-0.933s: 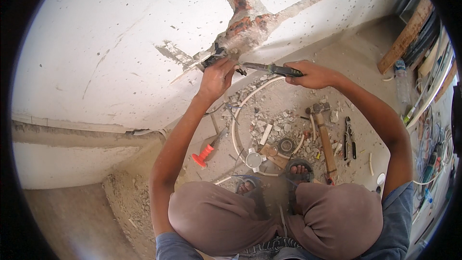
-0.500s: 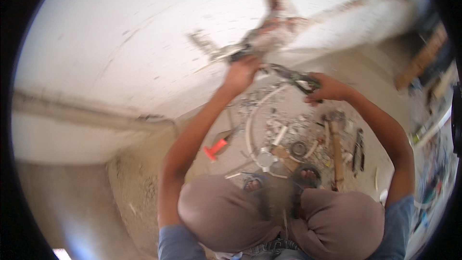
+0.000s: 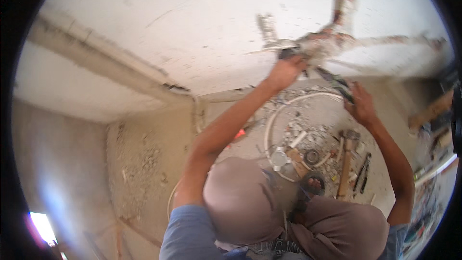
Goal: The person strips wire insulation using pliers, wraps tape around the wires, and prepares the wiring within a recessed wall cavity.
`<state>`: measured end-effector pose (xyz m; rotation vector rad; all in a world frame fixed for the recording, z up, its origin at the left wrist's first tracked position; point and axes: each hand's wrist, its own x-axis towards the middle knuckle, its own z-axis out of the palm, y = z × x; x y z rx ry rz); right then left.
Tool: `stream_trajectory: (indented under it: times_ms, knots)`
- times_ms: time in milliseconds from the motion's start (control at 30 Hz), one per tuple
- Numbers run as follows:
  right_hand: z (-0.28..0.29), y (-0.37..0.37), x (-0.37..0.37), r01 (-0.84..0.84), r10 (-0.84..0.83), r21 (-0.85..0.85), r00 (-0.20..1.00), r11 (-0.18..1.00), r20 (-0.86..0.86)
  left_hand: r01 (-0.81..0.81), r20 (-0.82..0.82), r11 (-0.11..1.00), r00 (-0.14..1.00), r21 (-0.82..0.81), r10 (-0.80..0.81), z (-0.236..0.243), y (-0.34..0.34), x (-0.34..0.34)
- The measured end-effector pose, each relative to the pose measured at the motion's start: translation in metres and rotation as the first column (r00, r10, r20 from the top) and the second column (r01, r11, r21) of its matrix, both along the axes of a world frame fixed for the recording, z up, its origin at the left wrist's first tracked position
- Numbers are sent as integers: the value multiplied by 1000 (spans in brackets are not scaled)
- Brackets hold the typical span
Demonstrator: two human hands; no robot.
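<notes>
My left hand (image 3: 287, 71) is raised to the white wall and grips a dark fitting (image 3: 288, 53) in the chased groove (image 3: 337, 38) where the cut channels meet. Below and to the right of it, my right hand (image 3: 361, 106) holds the handle of a dark wrench-like tool (image 3: 334, 83) that angles up toward the same fitting. Both forearms reach up from my bent knees (image 3: 240, 202) in brownish trousers. The picture is blurred, so the exact grip on the fitting is hard to see.
A white hose loop (image 3: 274, 120) lies on the rubble-strewn floor with a hammer (image 3: 345, 163), pliers (image 3: 362, 168), a red-handled tool (image 3: 239, 135) and pipe offcuts (image 3: 297, 139). A plastered ledge (image 3: 101, 62) runs along the wall at left. Wood and clutter sit at the right edge.
The view has swung left and tilted, so hands and groove sit farther right. My left hand stays at the fitting; my right hand keeps hold of the tool, now lower right.
</notes>
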<state>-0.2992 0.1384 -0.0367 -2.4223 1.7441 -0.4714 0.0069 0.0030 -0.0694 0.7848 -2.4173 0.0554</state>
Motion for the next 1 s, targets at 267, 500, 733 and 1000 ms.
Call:
stream_trajectory:
  times_ms: [267, 500, 733, 1000]
  knots:
    - [-3, 15, 4, -821, -821, 550, 202, 156, 534, 188, 149, 982, 972, -10, -184, 26, -3, 9]
    - [12, -6, -3, -264, -322, 781, 801, 566, 504, 128, 25, 965, 990, 229, -137, 42, 3, 5]
    - [46, -13, -4, -59, 56, 83, 998, 995, 28, 135, -62, 950, 991, 283, -122, 53, 5, -1]
    - [42, -28, -22, -268, 34, -421, 873, 866, -487, 113, -157, 962, 985, 247, -75, 48, 7, -10]
